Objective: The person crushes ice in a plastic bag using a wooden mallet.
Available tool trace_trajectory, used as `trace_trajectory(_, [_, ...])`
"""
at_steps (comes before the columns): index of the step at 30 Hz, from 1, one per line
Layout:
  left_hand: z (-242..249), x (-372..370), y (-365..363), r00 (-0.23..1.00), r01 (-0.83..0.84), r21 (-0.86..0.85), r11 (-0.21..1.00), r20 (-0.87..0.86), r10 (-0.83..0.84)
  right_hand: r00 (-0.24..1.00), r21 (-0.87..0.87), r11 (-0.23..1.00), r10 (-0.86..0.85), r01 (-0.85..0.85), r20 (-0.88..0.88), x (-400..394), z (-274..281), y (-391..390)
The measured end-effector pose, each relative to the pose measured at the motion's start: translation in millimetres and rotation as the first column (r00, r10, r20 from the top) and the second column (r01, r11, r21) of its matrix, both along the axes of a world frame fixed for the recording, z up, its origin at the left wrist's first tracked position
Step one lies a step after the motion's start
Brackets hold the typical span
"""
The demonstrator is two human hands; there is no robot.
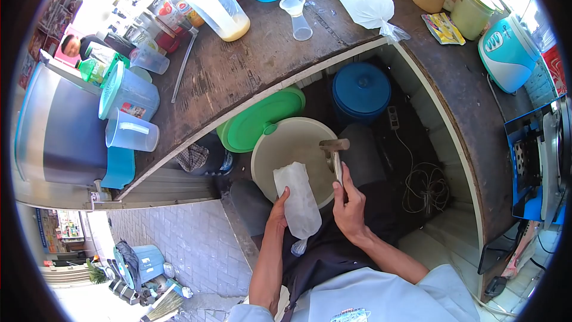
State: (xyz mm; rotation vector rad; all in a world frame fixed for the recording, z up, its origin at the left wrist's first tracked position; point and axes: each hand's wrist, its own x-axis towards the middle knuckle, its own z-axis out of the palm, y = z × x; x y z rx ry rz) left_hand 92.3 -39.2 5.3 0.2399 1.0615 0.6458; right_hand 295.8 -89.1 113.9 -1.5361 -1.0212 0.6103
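Low in front of my body, my left hand (279, 210) is closed round the side of a frosty bag of ice (298, 200), its knotted end pointing down toward my lap. My right hand (350, 206) grips the handle of a hammer (335, 150), whose metal head is up, to the right of the bag and apart from it. Beneath both stands a large pale bucket (262, 143) between my knees. A green lid (253, 120) leans behind the bucket. Another filled white bag (360, 0) lies on the wooden table.
The wooden table (238, 62) curves round me, its edge close beyond the bucket. On it are a plastic jug (132, 130), a pitcher (214, 6) and a small measuring cup (297, 18). Under it are a blue lidded container (361, 92) and a coiled cable (426, 188).
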Motion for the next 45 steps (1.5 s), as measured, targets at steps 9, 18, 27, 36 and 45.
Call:
trace_trajectory(9, [-4.9, -8.3, 5.3, 0.997, -0.043, -0.031, 0.999, 0.056, 0.045, 0.942, -0.440, 0.836, 0.327, -0.328, -0.080, -4.6, -36.5, -19.8])
trace_trajectory(18, [1.5, 4.0, 3.5, 1.000, -0.028, 0.044, 0.999, -0.007, 0.028, 0.972, -0.176, 0.956, 0.237, -0.233, -0.001, -4.9, -12.2, -17.9])
trace_trajectory(27, [3.8, 0.9, -1.3, 0.998, -0.052, 0.042, 0.998, 0.037, 0.050, 0.961, -0.270, 0.923, 0.278, -0.272, -0.019, -4.0, -13.7, -7.2])
trace_trajectory(36, [-10.7, -7.2, -3.9, 0.964, -0.163, 0.060, 0.985, 0.224, 0.146, 0.853, -0.307, 0.870, 0.211, -0.386, -0.477, 4.4, -51.0, 16.6])
trace_trajectory(45, [-11.1, 19.5, -18.0, 0.740, -0.164, -0.084, 0.983, 0.649, 0.179, 0.761, -0.377, 0.803, 0.140, -0.462, -0.633, 0.3, -20.8, 27.6])
